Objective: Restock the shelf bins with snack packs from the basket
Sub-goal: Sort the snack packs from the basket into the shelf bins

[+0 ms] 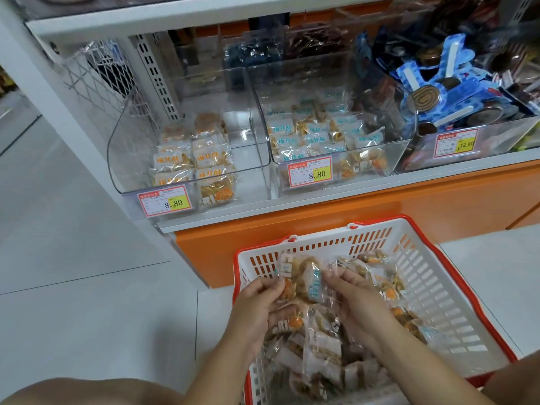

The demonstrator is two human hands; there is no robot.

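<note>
Grip: left hand (260, 301) and right hand (355, 299) pinch clear crinkly snack packs (314, 283) over white red-rimmed plastic basket (438, 282).
Bins: clear plastic shelf bins (251, 176) ahead and higher, middle one nearer right hand.

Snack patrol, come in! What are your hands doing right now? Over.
Left hand grips a snack pack over the basket. Right hand pinches a blue-label pack. Left bin sparse, nothing in the way.
</note>
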